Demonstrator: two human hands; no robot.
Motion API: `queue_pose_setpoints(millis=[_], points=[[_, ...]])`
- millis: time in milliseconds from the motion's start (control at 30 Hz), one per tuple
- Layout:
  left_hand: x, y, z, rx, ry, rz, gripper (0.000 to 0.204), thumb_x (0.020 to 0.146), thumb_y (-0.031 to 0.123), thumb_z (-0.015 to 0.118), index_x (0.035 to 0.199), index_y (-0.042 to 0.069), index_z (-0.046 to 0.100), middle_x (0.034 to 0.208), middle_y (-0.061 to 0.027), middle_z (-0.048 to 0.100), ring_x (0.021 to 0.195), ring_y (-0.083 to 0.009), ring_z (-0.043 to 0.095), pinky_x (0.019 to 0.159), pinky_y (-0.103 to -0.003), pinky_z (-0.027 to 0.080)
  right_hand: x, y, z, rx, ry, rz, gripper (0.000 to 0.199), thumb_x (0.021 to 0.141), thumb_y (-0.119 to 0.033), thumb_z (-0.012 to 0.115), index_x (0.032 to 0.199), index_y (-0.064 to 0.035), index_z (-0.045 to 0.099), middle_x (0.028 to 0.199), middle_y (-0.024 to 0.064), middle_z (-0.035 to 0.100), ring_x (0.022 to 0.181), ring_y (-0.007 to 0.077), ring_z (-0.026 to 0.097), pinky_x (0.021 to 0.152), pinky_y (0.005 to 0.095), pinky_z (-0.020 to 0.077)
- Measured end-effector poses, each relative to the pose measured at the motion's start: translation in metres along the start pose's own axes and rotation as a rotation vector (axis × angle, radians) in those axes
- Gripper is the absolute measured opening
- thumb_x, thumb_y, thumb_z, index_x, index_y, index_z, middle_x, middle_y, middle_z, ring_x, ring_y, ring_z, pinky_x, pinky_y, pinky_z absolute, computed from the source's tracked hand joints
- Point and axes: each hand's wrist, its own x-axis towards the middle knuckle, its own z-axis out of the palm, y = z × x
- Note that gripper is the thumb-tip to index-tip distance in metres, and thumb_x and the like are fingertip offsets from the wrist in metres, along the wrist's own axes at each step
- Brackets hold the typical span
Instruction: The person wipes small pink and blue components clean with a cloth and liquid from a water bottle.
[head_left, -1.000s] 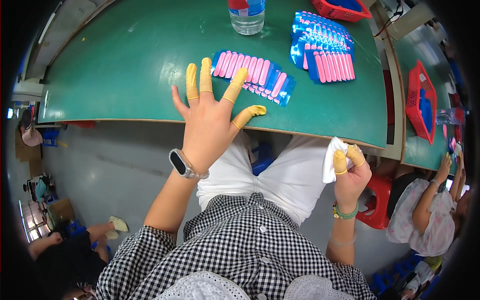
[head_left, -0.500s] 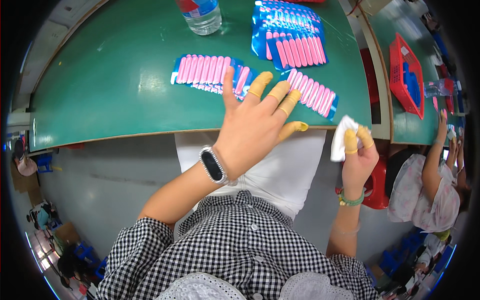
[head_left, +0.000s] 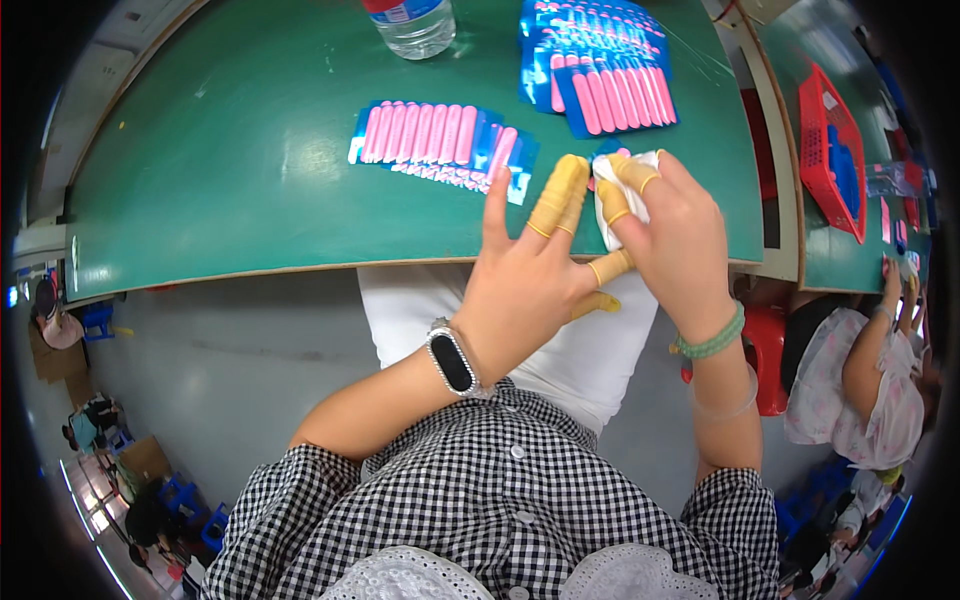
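Observation:
My right hand (head_left: pixel 685 235), with yellow finger cots, pinches a folded white cloth (head_left: pixel 609 230) close to the table's front edge. Under and behind it, bits of blue and pink show, apparently a card of pink strips mostly hidden by the hand and cloth. Beside it, my left hand (head_left: pixel 525 290) has its fingers spread, some in yellow cots. Its index fingertip is at a pink strip on the right end of the fanned blue cards with rounded pink strips (head_left: pixel 418 135). A larger overlapping stack of such cards (head_left: pixel 622 98) lies farther back.
A clear bottle (head_left: pixel 418 32) with a red and blue label stands at the back of the green table (head_left: pixel 220 190). To the right, a red plastic basket (head_left: pixel 815 140) holds something blue on another green table. A co-worker sits there; a red stool (head_left: pixel 765 360) stands near my right arm.
My right hand has moved left and forward with the white cloth, from beyond the table's edge onto the card beside my left hand. My left hand has shifted slightly right and nearer to me.

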Motion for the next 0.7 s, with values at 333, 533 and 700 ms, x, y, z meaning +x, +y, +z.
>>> queue_pose_setpoints(millis=[333,533,700], points=[[-0.007,0.007,0.004,-0.083,-0.019,-0.015,0.061,0.085,0.036,0.068,0.141,0.051,0.049,0.136,-0.0143,0.057,0.148,-0.0253,0.035,0.116,-0.069,0.017,-0.006,-0.014,0.004,-0.142,0.072,-0.055,0.028,0.080,-0.007,0.070,0.107,0.0012,0.069,0.097,0.0168,0.064,0.078,0.0362,0.066,0.065,0.0431,0.0523],[-0.009,0.023,-0.009,-0.016,0.014,-0.003,0.053,0.091,0.026,0.057,0.141,0.043,0.048,0.129,-0.0095,0.061,0.148,-0.0271,0.035,0.118,-0.067,0.019,-0.003,0.010,-0.021,-0.018,0.033,0.090,0.031,0.082,-0.006,0.070,0.112,0.0008,0.068,0.098,0.0180,0.063,0.078,0.0352,0.065,0.066,0.0414,0.0510],[-0.020,0.039,-0.014,0.013,-0.040,0.041,0.060,0.092,0.025,0.053,0.149,0.033,0.038,0.131,-0.0103,0.059,0.148,-0.0297,0.034,0.119,-0.064,0.024,-0.030,-0.014,-0.037,0.108,-0.051,0.041,0.032,0.081,-0.002,0.073,0.113,0.0000,0.068,0.094,0.0167,0.061,0.077,0.0317,0.064,0.065,0.0386,0.0509]])
